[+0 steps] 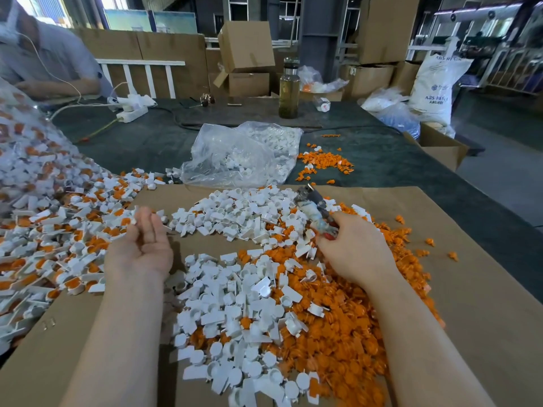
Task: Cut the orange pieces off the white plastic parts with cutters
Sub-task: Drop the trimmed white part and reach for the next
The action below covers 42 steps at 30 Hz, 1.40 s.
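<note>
Faintly, sack [435, 86] reads "ABS RESIN".

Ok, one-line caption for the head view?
Right hand holds cutters, left hand open, over trimmed white parts and orange offcuts.

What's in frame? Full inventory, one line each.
uncut parts: heap, white with orange, left of the cardboard
trimmed white parts: heaps, white, centre of the cardboard
cut orange pieces: heap, orange, right of the white parts; smaller scatter on the mat beyond
cardboard sheet: one, brown, under the heaps
clear bag: one, holds white parts, behind the cardboard
bottle: one, clear with yellowish liquid, far table edge
power strip: one, white, far left
cardboard boxes: several, brown, background
white sack: one, printed, far right
other person: one, grey shirt, top left
cutters: one, taped handles, in right hand
left hand: palm up, fingers relaxed, by the uncut heap
right hand: grips the cutters
</note>
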{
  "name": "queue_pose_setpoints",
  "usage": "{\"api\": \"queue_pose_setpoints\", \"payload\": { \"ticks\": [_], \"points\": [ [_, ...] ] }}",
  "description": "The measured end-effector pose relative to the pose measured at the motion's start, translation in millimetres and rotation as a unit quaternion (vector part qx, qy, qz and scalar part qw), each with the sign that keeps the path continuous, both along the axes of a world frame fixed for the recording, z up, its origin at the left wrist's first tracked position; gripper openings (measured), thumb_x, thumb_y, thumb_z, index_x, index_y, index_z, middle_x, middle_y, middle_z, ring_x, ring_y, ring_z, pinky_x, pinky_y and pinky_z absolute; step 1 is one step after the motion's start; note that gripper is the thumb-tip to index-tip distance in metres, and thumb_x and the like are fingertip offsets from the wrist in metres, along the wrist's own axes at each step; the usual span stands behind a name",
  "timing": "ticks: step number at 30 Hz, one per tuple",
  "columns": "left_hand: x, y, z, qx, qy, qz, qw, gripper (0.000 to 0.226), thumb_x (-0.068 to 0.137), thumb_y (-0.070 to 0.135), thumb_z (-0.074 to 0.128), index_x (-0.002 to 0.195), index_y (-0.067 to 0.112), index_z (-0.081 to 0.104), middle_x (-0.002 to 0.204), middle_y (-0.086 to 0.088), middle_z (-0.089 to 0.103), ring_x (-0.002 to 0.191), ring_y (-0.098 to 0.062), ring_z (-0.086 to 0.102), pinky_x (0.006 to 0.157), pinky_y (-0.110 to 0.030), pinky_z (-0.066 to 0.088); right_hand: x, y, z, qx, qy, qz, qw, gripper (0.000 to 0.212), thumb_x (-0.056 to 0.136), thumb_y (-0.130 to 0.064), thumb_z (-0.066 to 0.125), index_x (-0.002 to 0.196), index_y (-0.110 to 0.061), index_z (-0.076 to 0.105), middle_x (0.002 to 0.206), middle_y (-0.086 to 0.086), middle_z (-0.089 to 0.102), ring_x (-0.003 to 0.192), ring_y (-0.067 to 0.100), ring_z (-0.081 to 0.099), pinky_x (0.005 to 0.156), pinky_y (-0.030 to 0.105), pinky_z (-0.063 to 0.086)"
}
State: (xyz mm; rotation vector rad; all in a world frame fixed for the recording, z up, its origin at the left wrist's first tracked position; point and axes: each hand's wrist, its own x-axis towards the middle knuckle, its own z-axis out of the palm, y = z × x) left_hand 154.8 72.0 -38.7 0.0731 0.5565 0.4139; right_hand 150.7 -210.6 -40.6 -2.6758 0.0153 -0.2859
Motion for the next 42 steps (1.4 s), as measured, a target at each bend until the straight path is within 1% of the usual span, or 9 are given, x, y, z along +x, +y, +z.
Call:
{"api": "queue_pose_setpoints", "payload": {
  "ticks": [5, 8, 11, 17, 20, 27, 33, 38, 42],
  "points": [
    [-1.4, 2.3, -3.2, -0.004, -0.049, 0.015, 0.999, 0.025, 0.101, 0.009, 0.049, 0.124, 0.005, 0.057, 0.094, -0.011, 0.077, 0.081, -0.016, 0.076, 0.067, -0.031, 0.061, 2.0, -3.0, -2.3, -0.027, 0.040, -0.010, 0.999, 0.020, 0.086, -0.030, 0.058, 0.070, -0.026, 0.046, 0.071, -0.006, 0.054, 0.063, 0.012, 0.052, 0.048, 0.025, 0.033],
    [-1.9, -11.9, 2.8, 0.193, 0.011, -0.102, 0.976, 0.017, 0.097, 0.015, 0.059, 0.112, 0.009, 0.065, 0.090, -0.001, 0.078, 0.076, -0.004, 0.073, 0.062, -0.021, 0.058, 1.6, -2.9, -0.3, -0.029, 0.073, 0.035, 0.996, 0.024, 0.086, -0.034, 0.061, 0.069, -0.027, 0.046, 0.072, -0.007, 0.054, 0.066, 0.013, 0.052, 0.049, 0.026, 0.032],
    [-4.4, -30.9, 6.0, 0.461, 0.074, -0.238, 0.852, 0.012, 0.089, 0.020, 0.068, 0.101, 0.017, 0.070, 0.090, 0.004, 0.077, 0.076, -0.008, 0.069, 0.065, -0.025, 0.054, -0.6, -0.1, 1.7, -0.018, 0.108, 0.101, 0.989, 0.021, 0.085, -0.036, 0.063, 0.071, -0.025, 0.052, 0.071, -0.005, 0.056, 0.063, 0.011, 0.052, 0.050, 0.025, 0.032],
    [-13.2, -59.9, 1.2, 0.803, 0.085, -0.343, 0.480, 0.010, 0.087, 0.028, 0.073, 0.093, 0.035, 0.070, 0.092, 0.013, 0.068, 0.084, -0.006, 0.064, 0.065, -0.019, 0.043, -0.2, 12.4, -2.1, -0.060, 0.090, 0.112, 0.988, 0.017, 0.086, -0.044, 0.062, 0.083, -0.029, 0.055, 0.079, -0.009, 0.055, 0.071, 0.009, 0.054, 0.054, 0.026, 0.039],
    [-13.0, -68.8, -2.0, 0.853, 0.052, -0.343, 0.390, 0.013, 0.089, 0.024, 0.070, 0.095, 0.036, 0.068, 0.096, 0.014, 0.066, 0.089, -0.004, 0.062, 0.073, -0.021, 0.047, 0.3, 16.4, -6.8, -0.064, 0.066, 0.071, 0.993, 0.016, 0.087, -0.045, 0.060, 0.092, -0.030, 0.057, 0.081, -0.010, 0.059, 0.073, 0.012, 0.058, 0.057, 0.028, 0.048],
    [-13.3, -87.9, -7.1, 0.902, 0.018, -0.319, 0.290, 0.017, 0.087, 0.036, 0.070, 0.104, 0.040, 0.070, 0.102, 0.009, 0.054, 0.091, -0.008, 0.054, 0.072, -0.020, 0.040, 1.3, 16.9, -8.8, -0.064, 0.032, 0.031, 0.997, 0.010, 0.085, -0.038, 0.060, 0.090, -0.030, 0.057, 0.075, -0.010, 0.055, 0.065, 0.009, 0.053, 0.047, 0.024, 0.037],
    [-12.0, -91.7, -10.9, 0.900, 0.030, -0.290, 0.324, 0.007, 0.087, 0.029, 0.072, 0.091, 0.034, 0.074, 0.089, 0.017, 0.060, 0.077, 0.003, 0.052, 0.060, -0.006, 0.033, 0.1, 19.2, -4.7, -0.006, 0.014, 0.056, 0.998, 0.018, 0.086, -0.035, 0.060, 0.075, -0.031, 0.048, 0.075, -0.010, 0.054, 0.066, 0.008, 0.053, 0.050, 0.025, 0.037],
    [-14.3, -89.4, -5.8, 0.831, 0.020, -0.287, 0.475, 0.013, 0.085, 0.027, 0.075, 0.078, 0.039, 0.075, 0.070, 0.023, 0.069, 0.068, 0.010, 0.061, 0.053, -0.004, 0.040, -1.1, 20.4, -1.6, 0.069, 0.010, 0.085, 0.994, 0.015, 0.087, -0.036, 0.063, 0.077, -0.028, 0.056, 0.077, -0.008, 0.056, 0.069, 0.010, 0.053, 0.054, 0.025, 0.035],
    [-16.5, -90.2, -1.8, 0.804, 0.015, -0.266, 0.532, 0.015, 0.086, 0.027, 0.073, 0.077, 0.039, 0.075, 0.075, 0.021, 0.072, 0.071, 0.008, 0.062, 0.055, -0.004, 0.040, -4.5, 21.6, 1.1, 0.126, -0.007, 0.104, 0.987, 0.016, 0.087, -0.036, 0.066, 0.087, -0.020, 0.065, 0.078, -0.005, 0.062, 0.068, 0.010, 0.057, 0.055, 0.024, 0.040]
  ]
}}
